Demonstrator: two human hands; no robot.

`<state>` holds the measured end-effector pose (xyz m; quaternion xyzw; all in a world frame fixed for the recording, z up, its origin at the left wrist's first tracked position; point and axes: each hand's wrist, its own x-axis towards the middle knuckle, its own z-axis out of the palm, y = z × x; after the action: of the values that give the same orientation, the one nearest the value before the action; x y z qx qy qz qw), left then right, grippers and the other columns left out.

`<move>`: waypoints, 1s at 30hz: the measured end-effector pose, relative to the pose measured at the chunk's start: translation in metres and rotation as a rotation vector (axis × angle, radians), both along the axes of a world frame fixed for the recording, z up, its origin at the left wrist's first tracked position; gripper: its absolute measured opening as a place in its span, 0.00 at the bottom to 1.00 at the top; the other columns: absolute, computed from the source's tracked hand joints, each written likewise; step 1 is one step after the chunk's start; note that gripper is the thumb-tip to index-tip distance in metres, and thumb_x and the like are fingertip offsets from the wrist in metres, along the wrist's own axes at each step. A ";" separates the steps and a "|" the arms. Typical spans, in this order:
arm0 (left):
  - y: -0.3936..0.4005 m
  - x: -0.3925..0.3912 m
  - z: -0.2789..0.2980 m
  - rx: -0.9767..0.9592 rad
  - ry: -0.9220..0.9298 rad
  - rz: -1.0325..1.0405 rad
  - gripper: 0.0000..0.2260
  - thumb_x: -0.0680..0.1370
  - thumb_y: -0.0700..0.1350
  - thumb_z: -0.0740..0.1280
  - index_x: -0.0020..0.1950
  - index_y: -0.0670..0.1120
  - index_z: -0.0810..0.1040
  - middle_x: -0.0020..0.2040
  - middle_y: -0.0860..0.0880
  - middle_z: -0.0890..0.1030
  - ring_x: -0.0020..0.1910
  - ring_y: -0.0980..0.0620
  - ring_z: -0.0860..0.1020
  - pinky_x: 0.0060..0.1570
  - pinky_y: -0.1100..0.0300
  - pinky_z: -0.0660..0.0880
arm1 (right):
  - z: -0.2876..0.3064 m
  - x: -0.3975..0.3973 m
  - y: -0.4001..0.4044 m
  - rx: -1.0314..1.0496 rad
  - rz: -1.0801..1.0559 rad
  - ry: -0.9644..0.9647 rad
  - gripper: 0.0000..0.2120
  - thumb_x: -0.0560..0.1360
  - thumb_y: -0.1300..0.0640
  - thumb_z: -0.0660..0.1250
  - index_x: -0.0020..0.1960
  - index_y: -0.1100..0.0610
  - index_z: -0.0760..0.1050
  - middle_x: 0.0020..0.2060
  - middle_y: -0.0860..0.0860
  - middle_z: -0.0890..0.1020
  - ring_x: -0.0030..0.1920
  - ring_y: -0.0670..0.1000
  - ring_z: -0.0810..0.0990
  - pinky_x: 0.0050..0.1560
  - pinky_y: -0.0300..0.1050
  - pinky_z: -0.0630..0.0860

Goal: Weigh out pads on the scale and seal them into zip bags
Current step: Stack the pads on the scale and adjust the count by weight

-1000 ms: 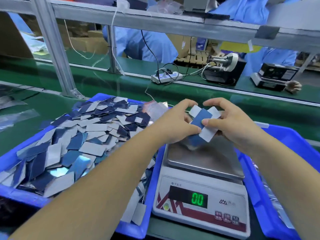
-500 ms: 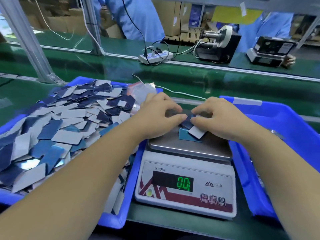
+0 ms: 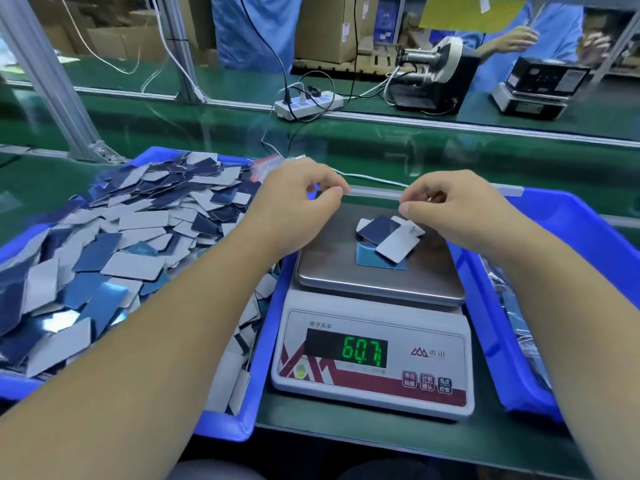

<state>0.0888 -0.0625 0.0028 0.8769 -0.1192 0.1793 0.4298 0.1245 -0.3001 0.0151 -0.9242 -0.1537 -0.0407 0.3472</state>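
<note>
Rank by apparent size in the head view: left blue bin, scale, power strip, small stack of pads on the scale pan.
1. Left blue bin, largest.
2. Scale.
3 and 4. Power strip and stack of pads look alike in extent; the strip sits much farther from the camera, so I won't rank them.

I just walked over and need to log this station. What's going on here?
A person is weighing pads. A small stack of pads lies on the scale, whose display reads about 60.7. The left hand and right hand hover just above the pan, fingers curled, seemingly holding nothing. Loose pads fill the blue bin on the left.
</note>
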 end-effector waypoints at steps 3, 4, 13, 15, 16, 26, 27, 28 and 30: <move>0.001 -0.001 0.000 -0.009 0.029 -0.015 0.09 0.79 0.43 0.67 0.45 0.56 0.83 0.43 0.59 0.79 0.44 0.67 0.73 0.42 0.77 0.65 | -0.001 -0.001 0.000 0.004 0.020 0.007 0.03 0.74 0.50 0.71 0.42 0.48 0.82 0.31 0.38 0.79 0.30 0.38 0.74 0.35 0.39 0.70; 0.000 -0.002 0.000 -0.002 0.040 -0.022 0.09 0.79 0.44 0.67 0.45 0.56 0.83 0.44 0.59 0.79 0.44 0.67 0.73 0.43 0.77 0.66 | -0.001 -0.001 0.000 0.004 0.029 0.011 0.03 0.74 0.50 0.72 0.42 0.48 0.82 0.31 0.38 0.79 0.30 0.38 0.74 0.35 0.39 0.70; -0.004 -0.003 -0.003 0.122 0.134 -0.089 0.07 0.79 0.55 0.69 0.55 0.58 0.83 0.47 0.57 0.76 0.53 0.66 0.71 0.53 0.73 0.66 | -0.006 -0.001 0.005 -0.083 0.109 -0.018 0.06 0.71 0.43 0.74 0.45 0.44 0.81 0.35 0.30 0.78 0.36 0.33 0.74 0.34 0.28 0.67; -0.011 -0.003 -0.005 0.193 0.157 -0.087 0.13 0.78 0.58 0.69 0.60 0.56 0.82 0.52 0.54 0.75 0.61 0.55 0.70 0.63 0.57 0.67 | -0.006 -0.001 0.006 -0.065 0.117 -0.027 0.06 0.72 0.44 0.74 0.45 0.44 0.81 0.35 0.31 0.78 0.35 0.34 0.74 0.33 0.27 0.67; -0.014 -0.004 -0.005 0.229 0.162 -0.084 0.15 0.78 0.59 0.68 0.62 0.56 0.82 0.53 0.54 0.75 0.63 0.52 0.69 0.65 0.52 0.67 | -0.006 -0.001 0.006 -0.052 0.115 -0.026 0.06 0.72 0.44 0.74 0.45 0.45 0.82 0.34 0.31 0.78 0.35 0.34 0.74 0.33 0.28 0.67; -0.021 -0.004 -0.003 0.297 0.134 -0.085 0.08 0.77 0.56 0.70 0.53 0.58 0.84 0.50 0.55 0.77 0.60 0.50 0.69 0.64 0.49 0.67 | -0.005 -0.003 0.006 -0.101 0.094 -0.023 0.07 0.70 0.42 0.73 0.46 0.42 0.81 0.38 0.36 0.79 0.39 0.32 0.75 0.36 0.30 0.67; -0.020 -0.004 -0.003 0.288 0.123 -0.082 0.05 0.77 0.55 0.71 0.51 0.58 0.84 0.49 0.56 0.77 0.60 0.50 0.69 0.64 0.50 0.68 | -0.005 -0.004 0.006 -0.093 0.094 -0.023 0.07 0.70 0.43 0.74 0.46 0.43 0.81 0.38 0.37 0.79 0.39 0.32 0.75 0.35 0.28 0.67; -0.020 -0.004 -0.003 0.277 0.121 -0.082 0.03 0.77 0.53 0.71 0.49 0.58 0.84 0.49 0.56 0.78 0.59 0.51 0.69 0.63 0.51 0.68 | -0.004 -0.004 0.007 -0.087 0.097 -0.025 0.07 0.70 0.44 0.74 0.47 0.43 0.82 0.39 0.38 0.79 0.39 0.31 0.75 0.36 0.27 0.68; -0.018 -0.005 -0.003 0.249 0.132 -0.087 0.03 0.77 0.50 0.71 0.46 0.59 0.82 0.48 0.57 0.78 0.58 0.53 0.70 0.61 0.52 0.70 | -0.004 -0.005 0.007 -0.089 0.108 -0.026 0.08 0.71 0.46 0.75 0.48 0.45 0.82 0.42 0.40 0.80 0.40 0.31 0.74 0.37 0.26 0.68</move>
<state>0.0841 -0.0809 0.0003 0.9273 -0.1499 0.0863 0.3319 0.1194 -0.2934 0.0116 -0.9285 -0.2096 -0.0272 0.3053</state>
